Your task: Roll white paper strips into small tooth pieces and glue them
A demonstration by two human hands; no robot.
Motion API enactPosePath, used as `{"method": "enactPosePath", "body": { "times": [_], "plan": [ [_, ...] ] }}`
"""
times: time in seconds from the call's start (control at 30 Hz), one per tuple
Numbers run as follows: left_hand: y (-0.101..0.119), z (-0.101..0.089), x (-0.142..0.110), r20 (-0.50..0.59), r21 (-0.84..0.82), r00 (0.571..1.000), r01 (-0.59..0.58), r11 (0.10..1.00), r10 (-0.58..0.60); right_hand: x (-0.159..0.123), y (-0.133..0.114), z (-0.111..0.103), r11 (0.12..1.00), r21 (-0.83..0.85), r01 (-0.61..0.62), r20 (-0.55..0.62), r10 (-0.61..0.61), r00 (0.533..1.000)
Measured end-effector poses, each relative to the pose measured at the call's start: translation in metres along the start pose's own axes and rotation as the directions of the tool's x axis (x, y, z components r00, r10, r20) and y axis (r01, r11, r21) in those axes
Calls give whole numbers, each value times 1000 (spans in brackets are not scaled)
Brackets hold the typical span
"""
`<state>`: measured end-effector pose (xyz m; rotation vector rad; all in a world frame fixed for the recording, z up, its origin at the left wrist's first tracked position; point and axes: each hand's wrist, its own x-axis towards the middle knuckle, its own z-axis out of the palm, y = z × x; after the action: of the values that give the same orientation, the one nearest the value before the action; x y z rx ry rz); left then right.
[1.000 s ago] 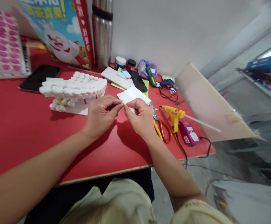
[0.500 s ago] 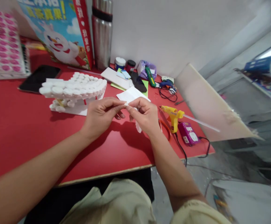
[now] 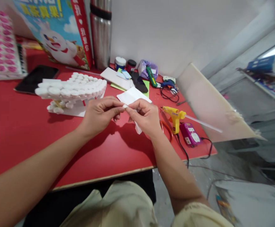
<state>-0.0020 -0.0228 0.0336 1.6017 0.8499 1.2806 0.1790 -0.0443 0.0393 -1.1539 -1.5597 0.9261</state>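
My left hand (image 3: 99, 114) and my right hand (image 3: 145, 115) meet fingertip to fingertip above the red table, both closed in a pinch. Between them is a small white wad (image 3: 125, 106), mostly covered by the fingers; its material is too small to make out. Below my right palm hangs a strip of white tissue paper (image 3: 138, 128), held in the curled fingers. Just left of my left hand stands a white model (image 3: 70, 90) built of rounded pads, on a white base board with red supports.
Beyond my hands lies a folded white sheet (image 3: 134, 95). To the right are a yellow glue gun (image 3: 175, 117), orange-handled scissors (image 3: 167, 130) and a purple power socket box (image 3: 190, 135). A steel flask (image 3: 101, 41) and a dark tablet (image 3: 37, 78) are at the back left.
My fingertips have shifted slightly left and the white wad shows a little more between them. The whole view has moved a little; the things on the table stay put.
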Motion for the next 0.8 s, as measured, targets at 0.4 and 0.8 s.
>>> {"method": "enactPosePath", "body": {
  "times": [0.4,0.8],
  "plan": [
    [-12,-3,0,96,-147,991,103,984,-90,1,-3,-2,998,69,2,50,-5,999],
    [-17,0,-3,-6,111,959,-280,954,282,0,2,3,993,111,45,61,-52,997]
  ]
}}
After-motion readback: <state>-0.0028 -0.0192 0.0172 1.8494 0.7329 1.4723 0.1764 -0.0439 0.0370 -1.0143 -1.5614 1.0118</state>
